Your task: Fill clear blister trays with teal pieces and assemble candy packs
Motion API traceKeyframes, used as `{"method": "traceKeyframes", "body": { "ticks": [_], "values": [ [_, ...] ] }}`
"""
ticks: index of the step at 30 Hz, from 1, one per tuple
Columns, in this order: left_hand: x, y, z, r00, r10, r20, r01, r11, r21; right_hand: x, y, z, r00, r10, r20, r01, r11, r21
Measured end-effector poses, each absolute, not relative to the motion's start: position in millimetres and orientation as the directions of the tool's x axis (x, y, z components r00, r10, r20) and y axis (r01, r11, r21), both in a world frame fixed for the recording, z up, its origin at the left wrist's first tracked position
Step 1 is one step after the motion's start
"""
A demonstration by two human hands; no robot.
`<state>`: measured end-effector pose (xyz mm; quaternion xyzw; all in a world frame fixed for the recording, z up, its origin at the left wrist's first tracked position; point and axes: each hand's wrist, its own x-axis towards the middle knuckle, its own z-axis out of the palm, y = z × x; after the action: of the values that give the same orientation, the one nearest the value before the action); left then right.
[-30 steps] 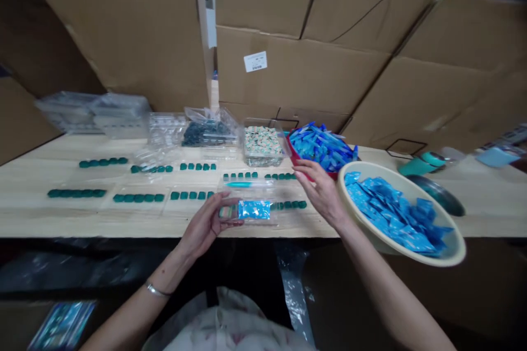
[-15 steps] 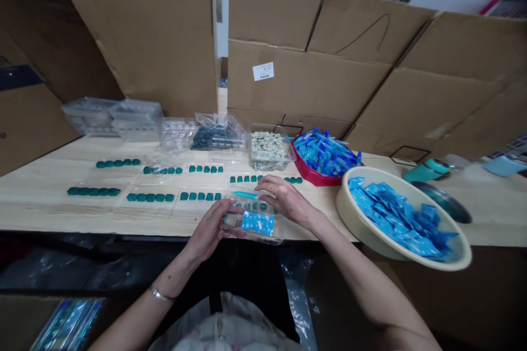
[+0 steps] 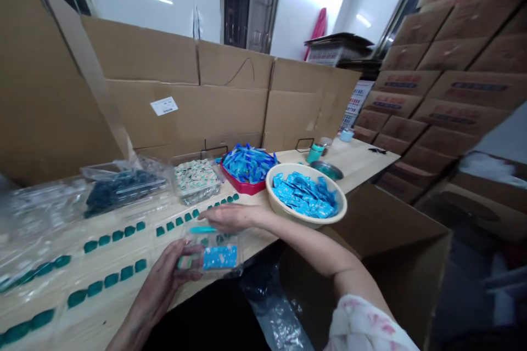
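Note:
A clear plastic box (image 3: 237,271) is gripped at its left end by my left hand (image 3: 171,269), fingers wrapped round the edge. Inside it lie a blue patterned packet (image 3: 220,257) and a small pale-and-green piece (image 3: 186,262) at the left. A teal stick-like item (image 3: 202,230) lies along its far side. My right hand (image 3: 230,218) is over that far side, close to the teal item, with loosely stretched fingers pointing left; contact with the clear plastic is unclear. Dark green blocks (image 3: 111,279) show in rows on the table (image 3: 111,321).
Beyond my right arm stands a cream basin (image 3: 274,203) of blue packets. Behind are a red tray (image 3: 247,188) of blue sticks, a clear container (image 3: 197,181) of small pale pieces and a bag of dark pieces (image 3: 123,189). An open cardboard box (image 3: 405,263) is at right.
My view has swung to the right, bringing stacked cartons and the open cardboard box into sight. My left hand still holds the clear box; my right hand stays over its far side, fingers straighter.

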<state>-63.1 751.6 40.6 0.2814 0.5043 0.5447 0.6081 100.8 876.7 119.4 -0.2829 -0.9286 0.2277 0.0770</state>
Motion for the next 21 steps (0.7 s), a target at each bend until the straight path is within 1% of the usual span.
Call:
{"method": "traceKeyframes", "body": {
  "ticks": [1, 3, 6, 10, 13, 18, 21],
  "values": [
    [-59.7, 753.7, 42.2, -0.09, 0.953, -0.289, -0.376, 0.236, 0.896, 108.0, 880.3, 120.4, -0.876, 0.482, -0.011, 0.433, 0.777, -0.457],
    [-53.1, 758.1, 45.1, -0.055, 0.965, -0.255, -0.376, 0.217, 0.901, 119.5, 888.9, 121.5, -0.925, 0.371, -0.077, 0.363, 0.809, -0.463],
    [-44.3, 764.6, 47.2, 0.001, 0.974, -0.228, -0.366, 0.213, 0.906, 129.0, 900.2, 123.0, -0.926, 0.351, -0.14, 0.375, 0.808, -0.454],
    [-35.2, 770.2, 46.6, 0.041, 0.978, -0.207, -0.4, 0.206, 0.893, 133.4, 905.8, 128.2, -0.932, 0.316, -0.177, 0.362, 0.8, -0.478],
    [-30.5, 772.2, 45.8, 0.062, 0.977, -0.202, -0.41, 0.21, 0.888, 133.0, 909.0, 127.5, -0.924, 0.318, -0.215, 0.383, 0.788, -0.481],
    [-24.1, 775.1, 45.3, 0.08, 0.978, -0.194, -0.406, 0.21, 0.89, 128.6, 915.4, 118.7, -0.904, 0.328, -0.274, 0.421, 0.796, -0.435],
    [-20.2, 777.0, 44.8, 0.079, 0.978, -0.193, -0.398, 0.208, 0.893, 126.1, 913.4, 119.2, -0.879, 0.351, -0.323, 0.457, 0.812, -0.362]
  ]
}}
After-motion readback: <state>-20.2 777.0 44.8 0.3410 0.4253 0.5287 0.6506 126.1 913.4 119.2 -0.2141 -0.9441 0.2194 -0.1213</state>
